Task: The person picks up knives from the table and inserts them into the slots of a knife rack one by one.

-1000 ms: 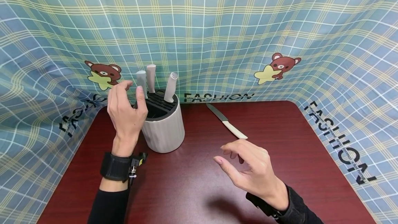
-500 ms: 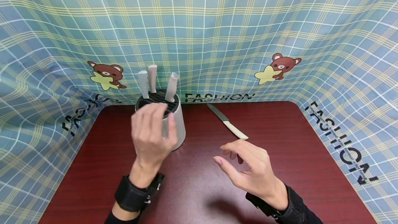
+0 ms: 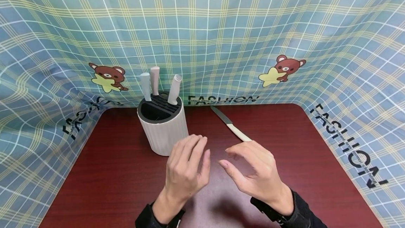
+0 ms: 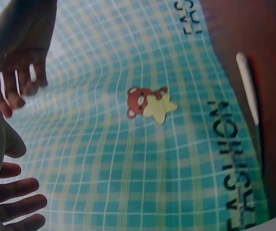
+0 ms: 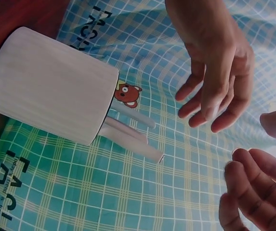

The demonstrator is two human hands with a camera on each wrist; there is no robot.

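Observation:
My left hand [image 3: 186, 168] hovers over the front middle of the table, holding nothing, its fingers loosely bent. Facing it across a small gap is my right hand [image 3: 257, 171], also without anything in it, thumb and fingers apart. Just beyond the right hand lies a knife [image 3: 239, 132] with a white handle and dark blade; the hand covers the handle's end. A white ribbed knife block [image 3: 166, 136] stands behind the left hand, several slots and a wide compartment in its dark top. Three handles stick up from it: a bluish one [image 3: 145, 86], a pinkish one [image 3: 154, 81] and a whitish one [image 3: 174, 89].
The dark red wooden table [image 3: 110, 171] has a plaid cloth [image 3: 205, 38] hanging behind it and along both sides. Printed bears and lettering mark the cloth.
From beside the top of the knife block, my left hand has come right and toward me, passing in front of the block. The right hand, the knife and the block stay nearly in place.

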